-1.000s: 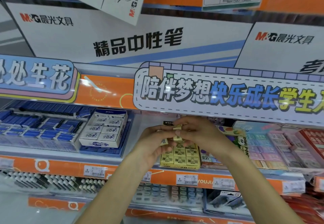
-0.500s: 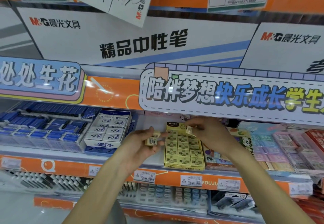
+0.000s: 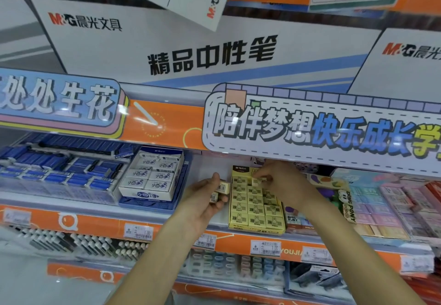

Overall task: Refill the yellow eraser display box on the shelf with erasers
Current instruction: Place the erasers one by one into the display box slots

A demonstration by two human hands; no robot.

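Right of centre, the right hand (image 3: 284, 180) pinches one eraser (image 3: 257, 181) over the yellow display box (image 3: 256, 209); the left hand (image 3: 205, 199), fingers curled round spare erasers (image 3: 220, 191), could spill them if its grip loosens.

Bright, even shop light from above. White glare streaks sit on the glossy orange shelf strip (image 3: 152, 123) at centre left. Wide-angle bending curves the frame's edges. Motion blur softens the upper and lower right; small print is unreadable.

Price tags (image 3: 265, 247) too blurred to read
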